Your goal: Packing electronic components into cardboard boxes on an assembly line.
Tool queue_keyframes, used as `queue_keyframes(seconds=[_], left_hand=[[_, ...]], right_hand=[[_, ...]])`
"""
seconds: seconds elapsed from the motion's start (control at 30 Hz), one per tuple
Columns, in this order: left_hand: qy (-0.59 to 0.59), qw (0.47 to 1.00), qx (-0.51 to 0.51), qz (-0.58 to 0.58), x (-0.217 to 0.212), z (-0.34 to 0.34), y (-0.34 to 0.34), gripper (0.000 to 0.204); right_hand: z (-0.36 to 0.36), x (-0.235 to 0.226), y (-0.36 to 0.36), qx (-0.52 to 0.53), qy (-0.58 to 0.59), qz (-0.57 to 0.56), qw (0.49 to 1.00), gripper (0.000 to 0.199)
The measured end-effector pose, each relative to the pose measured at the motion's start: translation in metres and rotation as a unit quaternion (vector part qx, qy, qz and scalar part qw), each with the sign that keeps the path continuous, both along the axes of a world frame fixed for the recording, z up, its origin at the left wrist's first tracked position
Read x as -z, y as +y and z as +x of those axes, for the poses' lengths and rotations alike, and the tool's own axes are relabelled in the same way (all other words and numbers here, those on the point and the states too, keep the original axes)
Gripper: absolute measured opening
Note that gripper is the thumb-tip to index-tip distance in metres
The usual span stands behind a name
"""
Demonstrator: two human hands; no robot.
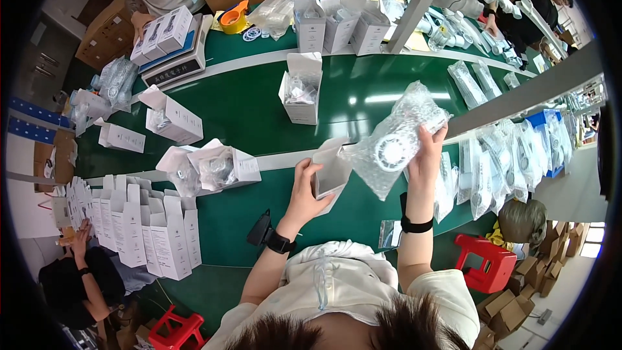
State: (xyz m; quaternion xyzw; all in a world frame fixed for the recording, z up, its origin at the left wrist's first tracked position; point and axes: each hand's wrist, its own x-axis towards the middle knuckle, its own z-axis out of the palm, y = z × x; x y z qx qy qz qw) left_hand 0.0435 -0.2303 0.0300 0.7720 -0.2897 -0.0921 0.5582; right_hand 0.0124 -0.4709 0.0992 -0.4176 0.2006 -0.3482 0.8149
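Observation:
My left hand (303, 193) grips an open white carton (332, 178) by its side, just above the near edge of the green table. In my right hand (426, 152) is a bubble-wrap bag (407, 123), tilted down toward the left. A white round, slotted part shows through the plastic; the rest of the contents is blurred by the wrap. The bag's lower left side comes close to the carton's mouth, and I cannot tell whether they touch. Left of my left hand lie open cartons (241, 167) with bagged parts inside. A small clear packet (390, 233) lies below my right forearm.
An open filled carton (300, 94) stands on the green belt (240, 100). Flat-standing white cartons (146, 227) crowd the left. Several bagged items (499, 162) line the right, beyond a grey metal post (518, 94). Co-workers' hands show at a scale (175, 68) and the left end.

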Motion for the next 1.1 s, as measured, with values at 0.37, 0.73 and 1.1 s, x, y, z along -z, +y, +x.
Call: queue_keyframes(seconds=[0.37, 0.73, 1.1], left_hand=[[-0.041, 0.995, -0.089, -0.002, 0.006, -0.035, 0.005, 0.074], [-0.053, 0.985, -0.139, -0.089, 0.032, -0.058, -0.011, 0.079], [-0.087, 0.984, -0.124, -0.094, 0.041, -0.058, -0.006, 0.078]], right_hand=[[-0.029, -0.037, 0.061, -0.044, -0.001, -0.032, 0.998, 0.06], [-0.015, 0.001, 0.135, 0.095, 0.087, -0.672, 0.729, 0.038], [-0.041, -0.004, 0.101, 0.108, 0.11, -0.35, 0.924, 0.02]])
